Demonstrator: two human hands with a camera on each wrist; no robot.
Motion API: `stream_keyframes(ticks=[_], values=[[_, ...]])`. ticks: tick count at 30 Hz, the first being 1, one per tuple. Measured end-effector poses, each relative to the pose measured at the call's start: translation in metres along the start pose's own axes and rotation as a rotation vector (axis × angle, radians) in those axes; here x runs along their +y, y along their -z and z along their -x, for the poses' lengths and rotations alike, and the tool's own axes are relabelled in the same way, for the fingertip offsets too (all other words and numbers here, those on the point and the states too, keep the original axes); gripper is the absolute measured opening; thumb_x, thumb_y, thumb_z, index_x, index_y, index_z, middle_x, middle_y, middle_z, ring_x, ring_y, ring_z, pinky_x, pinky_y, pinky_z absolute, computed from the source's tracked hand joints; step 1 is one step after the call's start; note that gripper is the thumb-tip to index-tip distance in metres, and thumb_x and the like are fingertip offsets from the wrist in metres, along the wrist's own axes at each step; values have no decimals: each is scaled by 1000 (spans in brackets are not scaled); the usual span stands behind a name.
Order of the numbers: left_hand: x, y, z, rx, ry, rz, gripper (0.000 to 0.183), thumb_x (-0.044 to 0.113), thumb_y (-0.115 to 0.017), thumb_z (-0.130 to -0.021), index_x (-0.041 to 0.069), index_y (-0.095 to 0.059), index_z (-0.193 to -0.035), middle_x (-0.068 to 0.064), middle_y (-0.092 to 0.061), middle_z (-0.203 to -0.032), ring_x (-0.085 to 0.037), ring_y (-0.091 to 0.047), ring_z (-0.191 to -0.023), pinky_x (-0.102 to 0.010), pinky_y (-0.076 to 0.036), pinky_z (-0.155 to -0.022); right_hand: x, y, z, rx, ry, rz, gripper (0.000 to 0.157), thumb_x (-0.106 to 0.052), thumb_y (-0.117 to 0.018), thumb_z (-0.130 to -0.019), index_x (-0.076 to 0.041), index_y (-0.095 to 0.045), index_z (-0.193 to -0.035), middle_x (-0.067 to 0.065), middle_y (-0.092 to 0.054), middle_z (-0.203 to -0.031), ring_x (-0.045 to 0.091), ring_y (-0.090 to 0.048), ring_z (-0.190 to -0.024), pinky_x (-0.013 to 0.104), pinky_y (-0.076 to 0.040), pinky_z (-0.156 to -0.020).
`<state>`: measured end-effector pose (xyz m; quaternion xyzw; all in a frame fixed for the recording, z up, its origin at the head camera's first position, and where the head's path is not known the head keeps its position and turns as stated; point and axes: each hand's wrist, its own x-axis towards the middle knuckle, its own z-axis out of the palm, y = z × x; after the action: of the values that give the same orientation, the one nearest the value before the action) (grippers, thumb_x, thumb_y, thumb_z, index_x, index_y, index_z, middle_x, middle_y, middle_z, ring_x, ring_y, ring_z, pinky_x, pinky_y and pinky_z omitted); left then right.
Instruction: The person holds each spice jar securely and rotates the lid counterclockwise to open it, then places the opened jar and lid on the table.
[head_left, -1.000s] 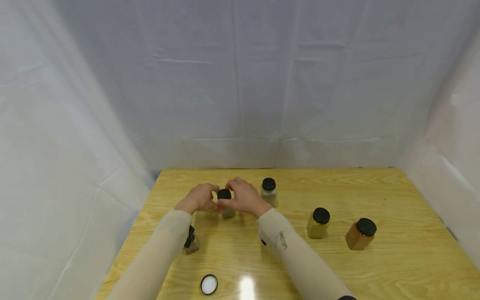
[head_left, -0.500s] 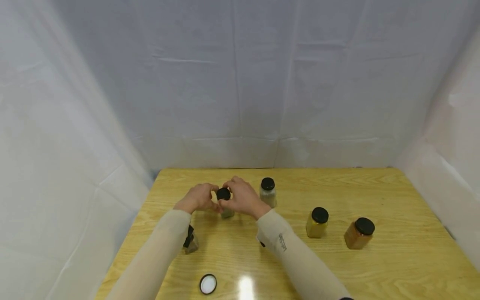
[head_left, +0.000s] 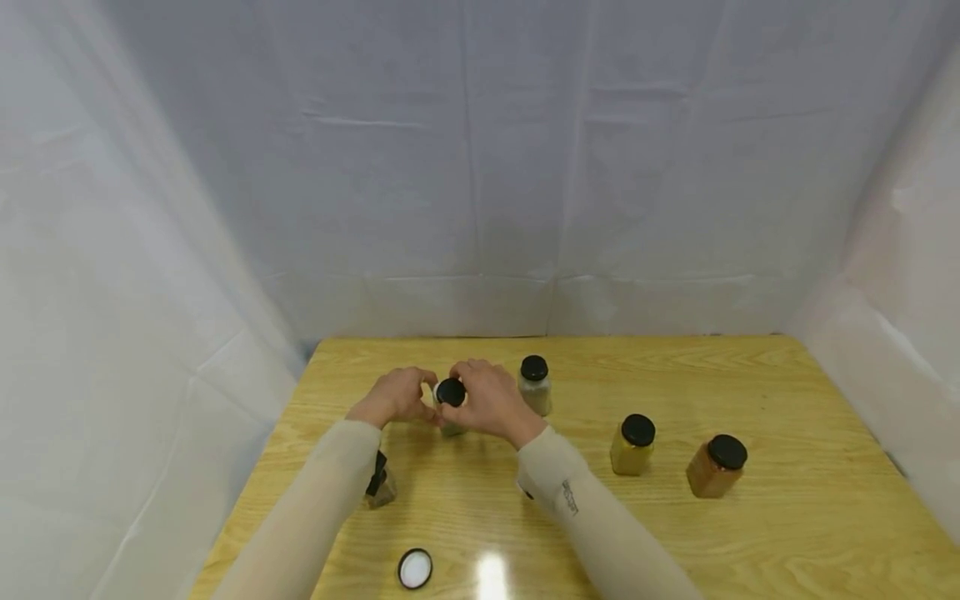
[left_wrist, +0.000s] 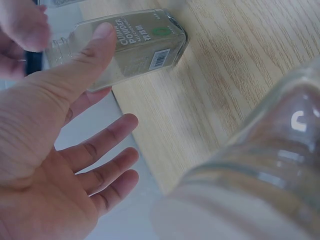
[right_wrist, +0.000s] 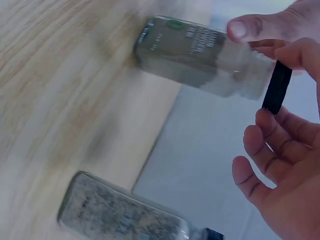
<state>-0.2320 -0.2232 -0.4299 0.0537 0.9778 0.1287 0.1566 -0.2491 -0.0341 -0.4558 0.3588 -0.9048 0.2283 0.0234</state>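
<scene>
In the right wrist view, a clear square spice jar of greyish-brown powder stands on the table. Its label reads cumin powder in the left wrist view. My left hand holds the jar between thumb and index finger, the other fingers spread away from it. With thumb and fingertips, my right hand pinches the black screw lid right at the jar's mouth. The lid sits slightly off to one side, and the threaded glass neck shows beside it.
A black-lidded jar stands right of my hands. Farther right are a yellow jar and a reddish-brown jar, both lidded. Another glass jar is beside my left forearm. A loose lid lies white side up near the front.
My right hand has turned slightly and shifted the black lid up and rightward off the jar's neck, so the pale rim now shows. The left hand keeps its hold on the jar.
</scene>
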Motion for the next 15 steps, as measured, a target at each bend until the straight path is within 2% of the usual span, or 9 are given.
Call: stream_keyframes(ticks=[5, 9, 15], values=[[-1, 1, 2, 7, 6, 8, 42, 34, -89, -86, 16, -71, -119, -16, -72, -121, -31, -69, -108, -51, -57, -92, -6, 6, 9, 38, 20, -1, 42, -42, -75, -91, -12, -68, -119, 3, -71, -104, 18, -62, -86, 43, -54, -86], [0, 1, 2, 7, 7, 11, 42, 36, -90, -85, 16, -72, -118, -16, -72, -121, -31, -68, -107, -51, -57, -91, -8, 4, 21, 26, 20, 3, 39, -44, -73, -88, -15, -67, -114, 0, -67, -94, 15, -54, -79, 40, -50, -82], [1, 0, 2, 12, 19, 46, 41, 39, -91, -83, 18, -73, -113, -16, -72, -126, -34, -67, -113, -53, -56, -96, -10, -1, 36, -13, 12, 7, 40, -42, -69, -89, -18, -71, -120, -3, -69, -91, 15, -51, -83, 39, -44, -82]])
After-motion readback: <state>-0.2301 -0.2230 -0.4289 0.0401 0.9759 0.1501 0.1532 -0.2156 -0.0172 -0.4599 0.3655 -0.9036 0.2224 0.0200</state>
